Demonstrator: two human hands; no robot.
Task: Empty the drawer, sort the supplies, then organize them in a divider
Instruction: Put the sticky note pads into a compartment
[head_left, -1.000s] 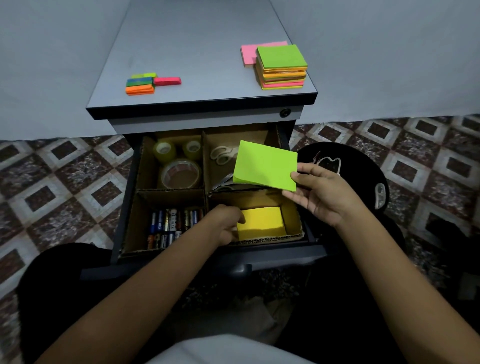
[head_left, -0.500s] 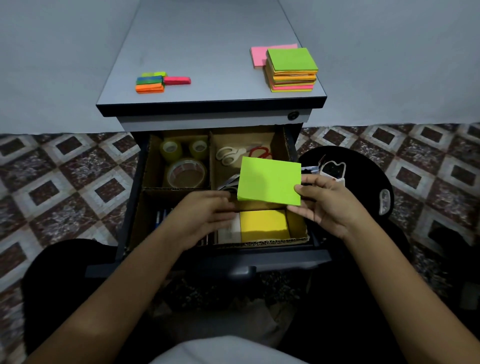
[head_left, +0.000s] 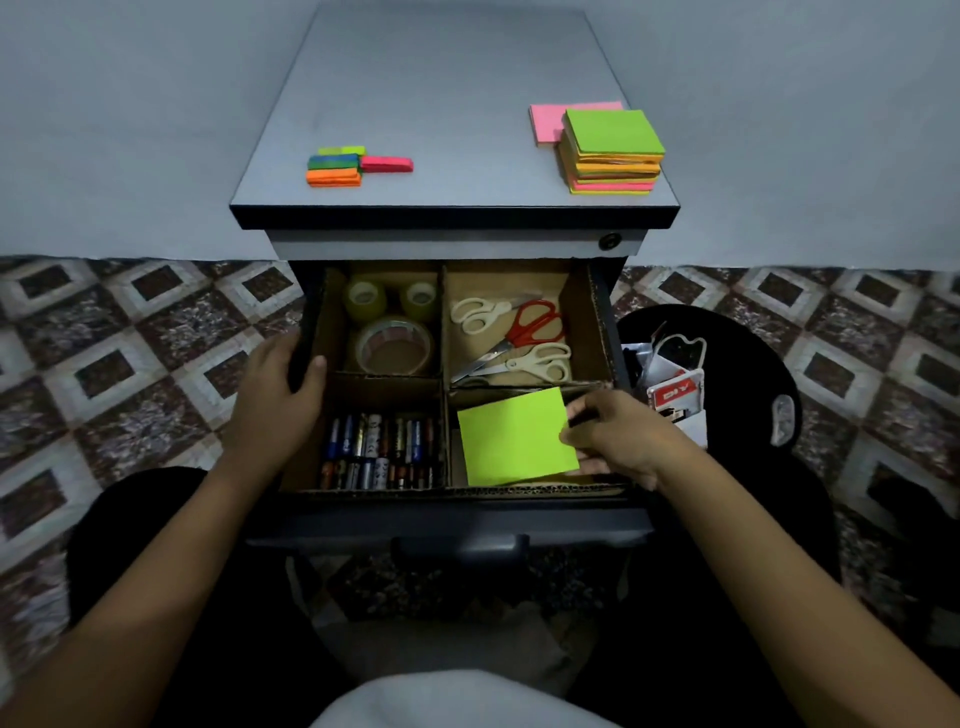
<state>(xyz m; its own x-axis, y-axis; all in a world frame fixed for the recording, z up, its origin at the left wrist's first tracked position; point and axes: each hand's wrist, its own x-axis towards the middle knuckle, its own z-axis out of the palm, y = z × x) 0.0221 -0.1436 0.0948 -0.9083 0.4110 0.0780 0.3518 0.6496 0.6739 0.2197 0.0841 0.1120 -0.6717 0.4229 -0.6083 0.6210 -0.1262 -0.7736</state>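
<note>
One green pad (head_left: 514, 439), R hand (head_left: 618, 441) pinching its right edge, L hand (head_left: 275, 387) gripping drawer wall (head_left: 306, 317)

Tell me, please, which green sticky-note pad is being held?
The lime-green square pad pinched by the right hand; the other green pad tops the multicoloured cabinet-top stack.

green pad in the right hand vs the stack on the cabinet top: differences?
Place: the green pad is at the divider's front-right compartment; the stack sits on the cabinet top.
Hold: the right hand pinches the green pad; nothing touches the stack.
Build: the green pad is thin, one colour; the stack is tall, multicoloured.
Shared: square, bright green top.
</note>
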